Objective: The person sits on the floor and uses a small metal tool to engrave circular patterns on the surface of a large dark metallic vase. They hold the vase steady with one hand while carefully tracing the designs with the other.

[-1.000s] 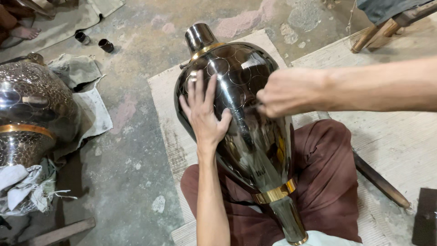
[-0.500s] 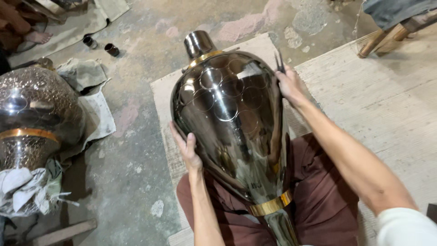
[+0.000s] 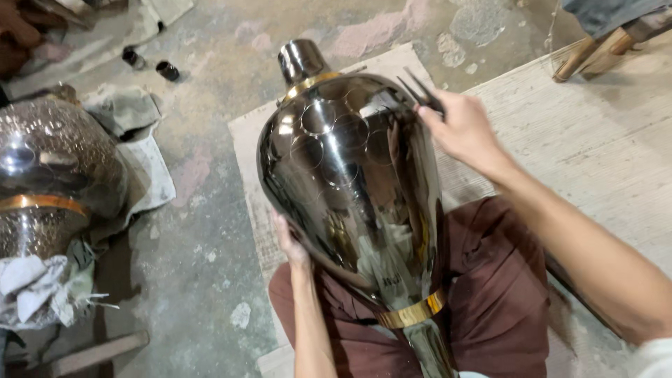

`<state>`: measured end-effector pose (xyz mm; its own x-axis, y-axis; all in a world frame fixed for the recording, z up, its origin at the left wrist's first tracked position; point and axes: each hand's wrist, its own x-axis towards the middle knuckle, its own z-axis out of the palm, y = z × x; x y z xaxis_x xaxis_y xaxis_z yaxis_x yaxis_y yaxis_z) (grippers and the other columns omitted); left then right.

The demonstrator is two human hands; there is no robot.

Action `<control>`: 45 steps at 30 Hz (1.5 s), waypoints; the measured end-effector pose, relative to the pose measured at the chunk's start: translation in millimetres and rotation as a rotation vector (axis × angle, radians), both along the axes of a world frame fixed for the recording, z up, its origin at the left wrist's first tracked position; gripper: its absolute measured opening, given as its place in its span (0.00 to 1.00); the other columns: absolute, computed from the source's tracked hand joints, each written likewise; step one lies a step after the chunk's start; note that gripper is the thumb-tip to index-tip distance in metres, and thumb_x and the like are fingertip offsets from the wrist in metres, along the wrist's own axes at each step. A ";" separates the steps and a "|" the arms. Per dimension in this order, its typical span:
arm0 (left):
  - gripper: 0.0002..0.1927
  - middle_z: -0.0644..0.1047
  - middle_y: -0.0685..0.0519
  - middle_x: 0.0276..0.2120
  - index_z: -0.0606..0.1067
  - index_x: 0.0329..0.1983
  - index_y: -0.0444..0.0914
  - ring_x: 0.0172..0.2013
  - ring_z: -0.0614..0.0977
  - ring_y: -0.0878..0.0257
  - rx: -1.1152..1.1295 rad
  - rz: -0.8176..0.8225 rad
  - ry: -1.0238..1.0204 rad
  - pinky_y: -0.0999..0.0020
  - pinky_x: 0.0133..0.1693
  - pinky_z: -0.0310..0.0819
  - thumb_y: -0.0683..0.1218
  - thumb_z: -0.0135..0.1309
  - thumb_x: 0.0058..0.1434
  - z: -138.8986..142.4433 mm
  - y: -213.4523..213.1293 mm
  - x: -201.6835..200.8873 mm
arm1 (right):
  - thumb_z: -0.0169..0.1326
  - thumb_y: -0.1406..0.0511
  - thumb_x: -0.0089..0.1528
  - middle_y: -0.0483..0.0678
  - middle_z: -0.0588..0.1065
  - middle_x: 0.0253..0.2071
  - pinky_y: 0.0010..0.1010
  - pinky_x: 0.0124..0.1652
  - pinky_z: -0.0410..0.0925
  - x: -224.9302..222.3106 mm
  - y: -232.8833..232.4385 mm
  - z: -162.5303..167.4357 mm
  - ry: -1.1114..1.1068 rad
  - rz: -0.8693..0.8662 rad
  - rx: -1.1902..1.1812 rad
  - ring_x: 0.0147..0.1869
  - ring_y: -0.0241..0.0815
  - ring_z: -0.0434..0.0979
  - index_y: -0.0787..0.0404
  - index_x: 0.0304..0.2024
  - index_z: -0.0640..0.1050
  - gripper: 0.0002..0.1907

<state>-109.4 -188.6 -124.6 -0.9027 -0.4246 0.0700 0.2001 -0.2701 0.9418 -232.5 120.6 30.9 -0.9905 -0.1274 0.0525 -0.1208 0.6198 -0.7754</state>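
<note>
A large polished dark metal vase (image 3: 350, 182) with brass bands and scribed circles lies tilted across my lap, its neck pointing away from me. My left hand (image 3: 288, 241) presses against its lower left side, mostly hidden behind the body. My right hand (image 3: 462, 129) rests at the vase's upper right shoulder and grips a thin dark pointed metal tool (image 3: 420, 89), whose tips stick out toward the surface.
A second, textured metal vessel (image 3: 49, 189) lies on rags (image 3: 133, 140) at the left. Two small dark cylinders (image 3: 150, 64) stand on the concrete floor. A cardboard sheet (image 3: 245, 147) and a woven mat (image 3: 595, 140) lie beneath; wooden furniture legs (image 3: 581, 59) at top right.
My left hand slid from the vase's front face down to its lower left side. My right hand drew back to the upper right shoulder, and the tool now shows.
</note>
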 end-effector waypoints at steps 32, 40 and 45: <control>0.65 0.49 0.41 0.77 0.46 0.78 0.37 0.76 0.47 0.39 -1.082 0.298 -0.016 0.28 0.69 0.34 0.60 0.72 0.44 126.6 199.2 -14.5 | 0.62 0.62 0.57 0.59 0.80 0.30 0.43 0.33 0.76 96.2 56.4 111.0 0.148 0.337 0.634 0.30 0.54 0.82 0.63 0.53 0.80 0.22; 0.65 0.49 0.41 0.77 0.47 0.78 0.37 0.77 0.47 0.40 -1.075 0.291 -0.024 0.28 0.70 0.34 0.60 0.72 0.45 128.0 189.3 -8.7 | 0.60 0.61 0.59 0.62 0.79 0.25 0.41 0.30 0.77 99.8 38.9 118.8 0.034 0.300 0.686 0.25 0.55 0.83 0.62 0.53 0.79 0.21; 0.65 0.49 0.42 0.77 0.47 0.78 0.37 0.77 0.47 0.41 -1.067 0.286 -0.038 0.29 0.70 0.33 0.59 0.72 0.44 126.0 185.8 -8.1 | 0.60 0.61 0.59 0.62 0.78 0.21 0.43 0.29 0.75 100.2 32.4 122.8 0.053 0.319 0.671 0.23 0.56 0.81 0.60 0.54 0.81 0.21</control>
